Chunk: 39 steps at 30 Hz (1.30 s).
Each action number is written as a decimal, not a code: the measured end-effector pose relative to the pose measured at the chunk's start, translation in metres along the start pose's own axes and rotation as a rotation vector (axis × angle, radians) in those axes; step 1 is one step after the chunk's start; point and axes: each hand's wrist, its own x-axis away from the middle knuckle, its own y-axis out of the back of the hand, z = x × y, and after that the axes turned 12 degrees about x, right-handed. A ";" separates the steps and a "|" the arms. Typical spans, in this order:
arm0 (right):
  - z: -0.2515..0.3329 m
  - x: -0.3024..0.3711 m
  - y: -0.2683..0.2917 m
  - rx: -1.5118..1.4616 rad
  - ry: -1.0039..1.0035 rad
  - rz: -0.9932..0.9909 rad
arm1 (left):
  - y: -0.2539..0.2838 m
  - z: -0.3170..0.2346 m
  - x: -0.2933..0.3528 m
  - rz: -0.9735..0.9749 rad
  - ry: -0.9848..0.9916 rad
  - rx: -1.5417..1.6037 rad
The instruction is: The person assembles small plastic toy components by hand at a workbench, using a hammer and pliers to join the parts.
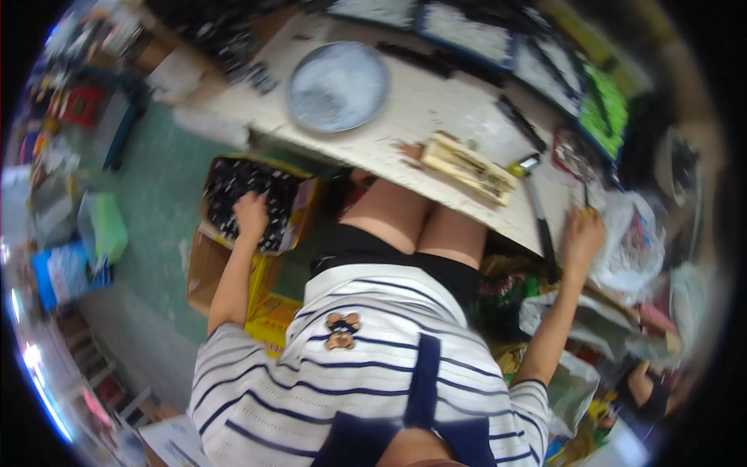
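Note:
My left hand point(250, 218) reaches into a cardboard box point(309, 204) at the left, its fingers apart over a heap of small black parts point(233, 180) with light ends. Whether a part lies under the fingertips is hidden. At the right end of the workbench, my right hand point(583, 237) is closed round a yellow-handled screwdriver point(586, 201). Its thin dark shaft points away from me, beside a red tray point(562, 159) of small metal pieces. Left of this hand, a cream-coloured block fixture point(467, 169) with dark slots lies along the bench's front edge.
On the white bench point(420, 101) stand a round metal dish point(338, 86) and a black-handled tool point(542, 226). Blue-rimmed trays point(467, 35) line its back, one holding green parts point(605, 105). A clear plastic bag point(632, 241) sits at the right. Yellow cartons point(272, 315) stand by my left side.

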 end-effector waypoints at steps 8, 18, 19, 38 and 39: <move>0.027 -0.008 0.009 0.208 -0.068 0.052 | 0.127 -0.105 -0.071 -0.748 -0.232 0.526; 0.124 -0.095 0.020 -0.325 0.321 -0.174 | 0.153 -0.125 -0.143 -0.589 -0.185 0.606; 0.131 -0.101 0.015 -0.350 0.340 -0.186 | 0.151 -0.126 -0.149 -0.595 -0.165 0.602; 0.177 -0.018 0.068 -0.534 0.605 -0.069 | 0.142 -0.116 -0.175 -0.577 -0.354 0.311; 0.181 -0.015 0.066 -0.535 0.608 -0.084 | 0.141 -0.117 -0.177 -0.569 -0.367 0.318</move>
